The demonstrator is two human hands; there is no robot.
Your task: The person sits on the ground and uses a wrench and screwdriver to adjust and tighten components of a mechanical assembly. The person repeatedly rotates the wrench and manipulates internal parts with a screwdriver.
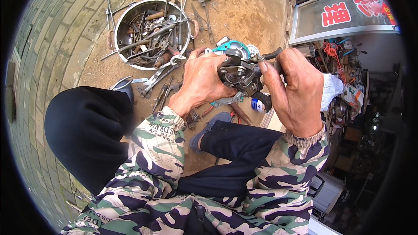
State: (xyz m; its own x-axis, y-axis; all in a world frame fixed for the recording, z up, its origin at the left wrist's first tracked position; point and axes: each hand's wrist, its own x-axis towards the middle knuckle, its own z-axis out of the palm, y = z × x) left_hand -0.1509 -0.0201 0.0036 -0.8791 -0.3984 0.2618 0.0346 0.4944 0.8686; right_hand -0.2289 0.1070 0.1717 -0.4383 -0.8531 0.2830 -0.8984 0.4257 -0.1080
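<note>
My left hand [198, 78] is closed round the left side of a black mechanical part [244, 76] with a round opening and metal pieces inside. Against the same part's right side, my right hand [298, 91] pinches a dark, handle-like piece [273, 55], its fingers curled and thumb pressed in. Whether that piece belongs to the part or is a separate tool, I cannot tell. Just beyond the part shows a teal tool body [235, 47], partly covered by it. A blue and white can [260, 103] stands below, close to my right hand.
A metal basin [119, 45] heaped with wrenches and rods stands at far left. Wrenches [159, 78], a wooden handle [241, 113] and other tools lie around my shoe [213, 126]. Right of me are a framed sign panel [344, 13] and a cluttered dark doorway with orange cord [333, 52].
</note>
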